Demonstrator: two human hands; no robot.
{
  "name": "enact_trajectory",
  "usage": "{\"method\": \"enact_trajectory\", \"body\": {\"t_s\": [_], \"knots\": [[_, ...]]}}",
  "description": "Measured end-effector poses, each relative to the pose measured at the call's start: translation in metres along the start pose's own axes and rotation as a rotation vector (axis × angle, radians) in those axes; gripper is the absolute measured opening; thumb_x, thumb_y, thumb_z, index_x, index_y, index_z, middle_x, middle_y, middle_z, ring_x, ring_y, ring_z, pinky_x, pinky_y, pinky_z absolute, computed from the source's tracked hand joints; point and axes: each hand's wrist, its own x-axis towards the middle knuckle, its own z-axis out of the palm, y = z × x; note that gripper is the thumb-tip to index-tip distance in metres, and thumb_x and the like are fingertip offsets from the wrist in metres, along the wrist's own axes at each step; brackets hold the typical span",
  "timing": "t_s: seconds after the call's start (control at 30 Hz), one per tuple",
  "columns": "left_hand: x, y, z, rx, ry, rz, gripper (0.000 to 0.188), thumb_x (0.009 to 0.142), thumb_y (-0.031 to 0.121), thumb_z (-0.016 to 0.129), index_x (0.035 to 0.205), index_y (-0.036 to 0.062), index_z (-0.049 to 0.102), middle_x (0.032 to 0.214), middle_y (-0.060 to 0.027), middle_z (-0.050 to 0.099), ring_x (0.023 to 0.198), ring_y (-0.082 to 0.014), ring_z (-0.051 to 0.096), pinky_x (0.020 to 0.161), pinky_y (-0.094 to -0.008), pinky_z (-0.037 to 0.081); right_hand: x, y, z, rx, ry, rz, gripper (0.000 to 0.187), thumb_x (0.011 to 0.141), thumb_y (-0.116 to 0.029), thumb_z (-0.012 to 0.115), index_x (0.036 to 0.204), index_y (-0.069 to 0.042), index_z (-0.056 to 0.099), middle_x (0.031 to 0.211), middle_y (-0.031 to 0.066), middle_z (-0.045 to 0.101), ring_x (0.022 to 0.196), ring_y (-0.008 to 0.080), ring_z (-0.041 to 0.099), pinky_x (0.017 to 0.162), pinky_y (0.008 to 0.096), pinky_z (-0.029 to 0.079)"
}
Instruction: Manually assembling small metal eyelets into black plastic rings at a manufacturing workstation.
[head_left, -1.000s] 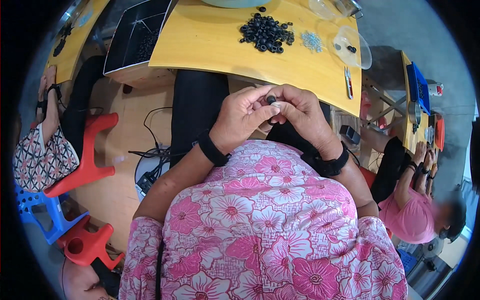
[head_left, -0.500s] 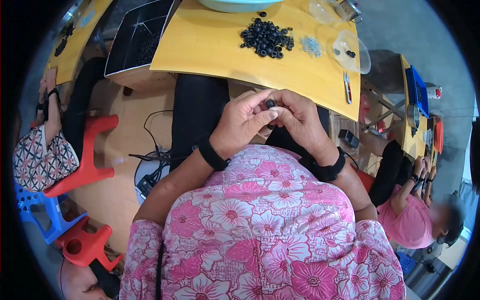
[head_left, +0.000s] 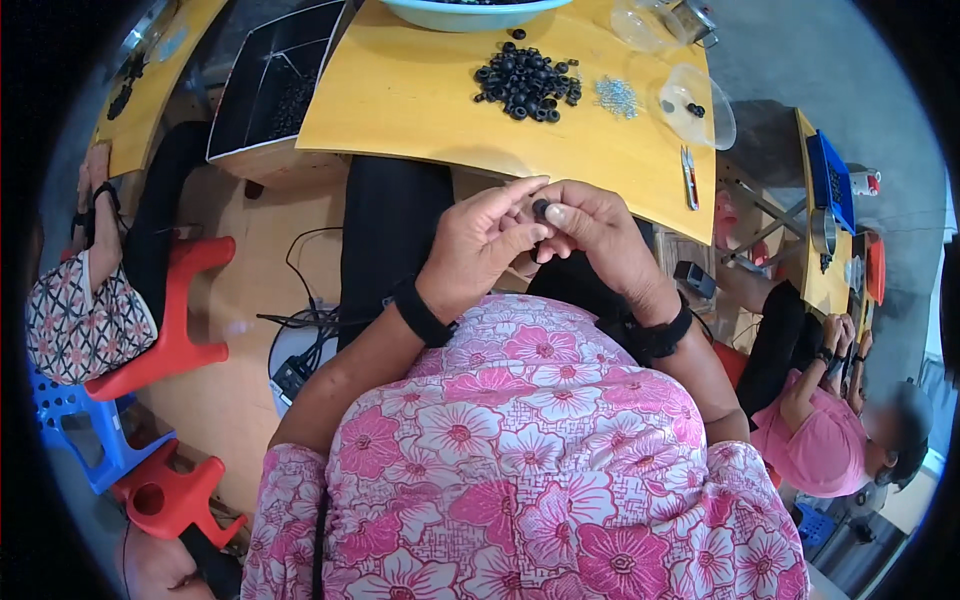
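In front of my lap, at the table's near edge, my two hands meet. A small round black part, like a rubber grommet, sits between their fingertips. My right hand is closed, its thumb and forefinger pinching the part. My left hand has its fingers and thumb bent in around the other side of it. What the left fingertips grip is partly hidden. On the table beyond lies a heap of similar black parts. Beside it is a small pile of shiny, clear or silvery pieces.
A pale blue basin with dark contents stands at the far edge of the yellow table. Small snips and a clear plastic lid lie to the right. A box of black parts stands left. People sit at both sides.
My right thumb has slid up onto the black part, and the right hand's other fingers have loosened below it. The view has shifted slightly, bringing more of the basin in.
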Motion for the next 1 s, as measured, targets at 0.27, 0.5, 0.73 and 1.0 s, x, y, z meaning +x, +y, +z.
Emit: {"method": "enact_trajectory", "body": {"t_s": [0.27, 0.5, 0.73, 1.0], "knots": [[0.001, 0.0, -0.003, 0.128, 0.0, 0.063, 0.024, 0.084, -0.001, 0.063, 0.108, 0.0, 0.064, 0.089, -0.0012, 0.059, 0.082, -0.0066, 0.056, 0.073, -0.0209, 0.047, -0.004, 0.012, -0.017, 0.47, -0.227, 0.225, 0.03, 0.093, -0.031, 0.059, 0.09, -0.001, 0.058, 0.077, 0.003, 0.057, 0.06, 0.0124, 0.059, 0.061, 0.0265, 0.054], [-0.003, -0.005, -0.001, 0.133, 0.021, 0.052, 0.017, 0.081, -0.002, 0.066, 0.098, -0.0003, 0.067, 0.086, 0.0, 0.056, 0.075, -0.0048, 0.053, 0.069, -0.0205, 0.045, -0.005, 0.018, -0.015, 0.524, -0.294, 0.242, 0.035, 0.09, -0.033, 0.062, 0.087, 0.001, 0.059, 0.076, 0.0039, 0.058, 0.054, 0.0087, 0.05, 0.062, 0.0314, 0.056], [-0.008, -0.011, 0.001, 0.186, 0.043, 0.091, 0.017, 0.08, -0.004, 0.065, 0.096, 0.0, 0.067, 0.087, 0.0, 0.056, 0.075, -0.0048, 0.052, 0.068, -0.0192, 0.044, -0.01, 0.02, -0.013, 0.474, -0.249, 0.253, 0.035, 0.09, -0.033, 0.062, 0.086, 0.002, 0.06, 0.076, 0.0036, 0.058, 0.054, 0.008, 0.05, 0.063, 0.0312, 0.057], [-0.007, -0.019, 0.002, 0.198, 0.103, 0.169, 0.023, 0.081, -0.004, 0.063, 0.104, -0.001, 0.063, 0.089, -0.0001, 0.055, 0.077, -0.0052, 0.053, 0.069, -0.0194, 0.045, -0.01, 0.019, -0.008, 0.321, -0.144, 0.232, 0.029, 0.094, -0.027, 0.057, 0.09, 0.001, 0.059, 0.073, 0.0027, 0.057, 0.06, 0.0092, 0.056, 0.059, 0.024, 0.052]]}}
